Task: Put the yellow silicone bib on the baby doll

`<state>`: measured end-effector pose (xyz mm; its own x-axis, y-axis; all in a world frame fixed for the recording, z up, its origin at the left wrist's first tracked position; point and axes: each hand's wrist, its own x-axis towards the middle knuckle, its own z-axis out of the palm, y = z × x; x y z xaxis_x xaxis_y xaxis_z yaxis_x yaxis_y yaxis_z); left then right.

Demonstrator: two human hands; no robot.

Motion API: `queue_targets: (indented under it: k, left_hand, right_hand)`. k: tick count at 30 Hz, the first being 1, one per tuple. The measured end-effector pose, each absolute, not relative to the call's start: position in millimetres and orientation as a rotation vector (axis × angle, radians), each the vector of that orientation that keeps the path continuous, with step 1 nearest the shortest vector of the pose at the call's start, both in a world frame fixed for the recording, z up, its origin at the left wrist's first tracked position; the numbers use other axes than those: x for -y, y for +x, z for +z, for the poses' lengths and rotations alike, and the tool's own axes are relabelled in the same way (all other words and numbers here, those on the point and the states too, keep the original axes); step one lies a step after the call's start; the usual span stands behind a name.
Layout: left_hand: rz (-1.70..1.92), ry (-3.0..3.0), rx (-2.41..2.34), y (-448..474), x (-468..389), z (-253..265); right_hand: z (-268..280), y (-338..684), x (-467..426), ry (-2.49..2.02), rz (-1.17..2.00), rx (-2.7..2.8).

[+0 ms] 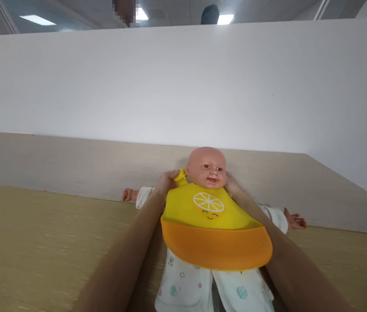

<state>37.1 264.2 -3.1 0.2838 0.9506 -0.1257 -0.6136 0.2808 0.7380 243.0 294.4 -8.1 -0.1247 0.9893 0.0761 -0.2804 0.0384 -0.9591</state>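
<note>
A bald baby doll (pixel 204 164) lies on its back in white printed clothes (pixel 183 281), its arms stretched to both sides. Over its chest rests a bib (pixel 183 206), yellow with a lemon slice and a smiling face, ending in an orange catch pocket (pixel 216 247). My left hand (pixel 167 181) is closed on the bib's yellow neck strap beside the doll's head. On the other side, my right hand (pixel 233 185) reaches against the doll's neck. Its fingers are mostly hidden behind the head, so what they hold does not show.
The doll lies across a yellowish surface (pixel 40 242) and a pale wood-toned strip (pixel 56 158). Behind it stands a white panel (pixel 170 86). Above the panel's top edge, parts of people and ceiling lights (pixel 37 20) show.
</note>
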Motion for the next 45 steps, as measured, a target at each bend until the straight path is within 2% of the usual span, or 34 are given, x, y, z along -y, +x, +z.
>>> queue_targets:
  k: [7, 20, 45]
  left_hand:
    - [1.140, 0.683, -0.523, 35.5, -264.8, -6.1]
    - [1.147, 0.740, -0.477, 33.3, -263.5, -4.0]
    - [1.016, 1.059, -0.850, 23.1, -256.6, 26.2]
  right_hand:
    - [-7.6, 239.8, -292.5, -0.938, 1.385, 0.974]
    - [-10.9, 243.3, -300.6, -0.900, 1.370, 1.061]
    - [-6.0, 241.0, -293.1, -0.929, 1.570, 0.954]
